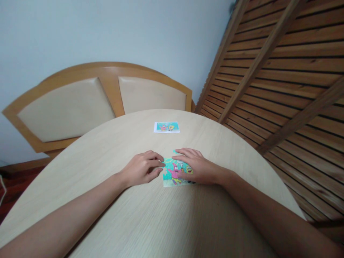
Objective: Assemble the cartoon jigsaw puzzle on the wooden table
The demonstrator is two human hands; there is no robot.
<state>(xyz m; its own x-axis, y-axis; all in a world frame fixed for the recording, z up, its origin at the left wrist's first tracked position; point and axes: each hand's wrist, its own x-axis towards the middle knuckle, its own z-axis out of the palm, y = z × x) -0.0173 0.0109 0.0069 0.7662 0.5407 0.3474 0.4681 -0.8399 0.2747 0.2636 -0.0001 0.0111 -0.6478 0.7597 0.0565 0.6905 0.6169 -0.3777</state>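
A nearly whole jigsaw puzzle [172,181] lies flat on the round table, showing a pink starfish and a yellow sponge character on teal. At its left edge is my left hand [145,167], fingers loosely bent and apart, with nothing visible between them. The left edge has a gap where the table shows. My right hand [197,166] rests over the puzzle's right side with fingers stretched out, hiding that part and its upper right corner. By its fingertips a small teal puzzle piece [174,152] shows, partly covered; whether the fingers touch it I cannot tell.
A printed picture card [167,127] with the same characters lies farther back on the pale wooden table [129,215]. Behind the table stands a wooden bench back with cream pads [70,107]. A slatted wooden screen [268,79] leans in from the right.
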